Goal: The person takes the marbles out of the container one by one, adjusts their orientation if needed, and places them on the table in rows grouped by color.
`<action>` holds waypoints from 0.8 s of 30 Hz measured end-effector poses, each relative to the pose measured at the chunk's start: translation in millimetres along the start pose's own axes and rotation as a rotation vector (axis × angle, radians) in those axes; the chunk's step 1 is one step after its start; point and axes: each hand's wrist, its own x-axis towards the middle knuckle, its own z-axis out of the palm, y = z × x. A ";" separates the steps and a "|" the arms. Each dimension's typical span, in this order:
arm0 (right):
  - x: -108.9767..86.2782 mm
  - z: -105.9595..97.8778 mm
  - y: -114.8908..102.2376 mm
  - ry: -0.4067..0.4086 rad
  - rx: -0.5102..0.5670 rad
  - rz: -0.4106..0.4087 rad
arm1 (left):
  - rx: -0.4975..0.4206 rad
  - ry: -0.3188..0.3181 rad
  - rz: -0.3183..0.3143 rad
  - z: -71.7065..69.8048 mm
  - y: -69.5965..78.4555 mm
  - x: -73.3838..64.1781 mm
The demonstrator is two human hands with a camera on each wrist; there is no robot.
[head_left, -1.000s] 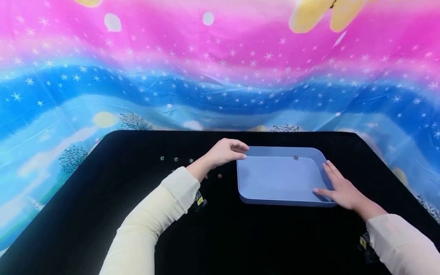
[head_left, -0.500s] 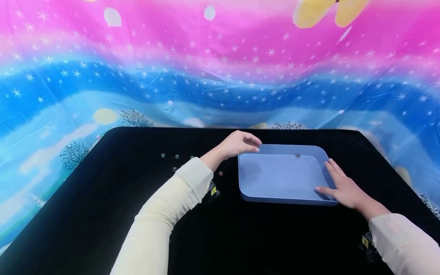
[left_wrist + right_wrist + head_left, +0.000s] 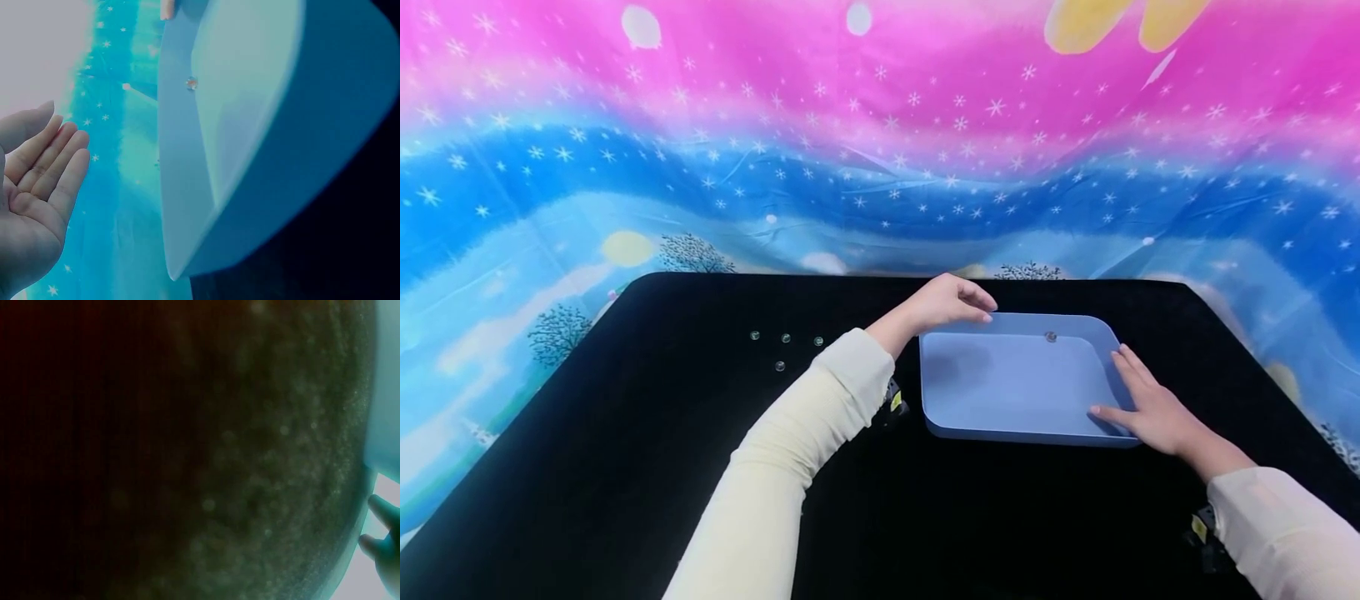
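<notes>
My left hand [image 3: 946,302] hovers at the far left corner of the blue tray [image 3: 1030,437] in the head view. In the left wrist view, its thumb and fingers stand apart, with nothing visible between them. My right hand [image 3: 1150,412] rests on the tray's right rim, fingers straight and thumb reaching over the inside. One small clear marble [image 3: 1051,337] lies in the tray by its far wall. Several similar glass marbles [image 3: 786,338] lie on the black cloth left of my left forearm. The right wrist view is mostly dark and blurred.
The black cloth [image 3: 587,433] covers the table. Behind it hangs a pink and blue curtain [image 3: 850,192]. Dark devices with yellow labels sit at both wrists, the left one [image 3: 893,402] below the cuff. My left forearm hides part of the cloth beside the tray.
My left hand has moved right along the tray's far side. The reddish marble seen near the tray earlier is now hidden behind my left arm. My right hand stays on the rim.
</notes>
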 end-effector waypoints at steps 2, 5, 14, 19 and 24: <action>-0.3 -0.1 -0.3 -0.001 0.000 0.004 | 0.008 -0.007 0.013 1.2 3.8 4.2; -0.1 0.5 -0.1 -0.004 0.002 0.011 | 0.023 -0.014 0.024 2.8 10.0 10.5; -1.0 2.6 -0.8 0.000 0.000 0.025 | 0.074 -0.046 0.040 12.3 17.5 30.5; -1.1 2.0 -2.5 -0.001 0.000 0.032 | 0.100 -0.032 0.046 18.3 17.0 41.7; 1.1 1.2 -3.2 0.003 0.007 0.032 | 0.106 -0.037 0.056 24.1 15.2 50.7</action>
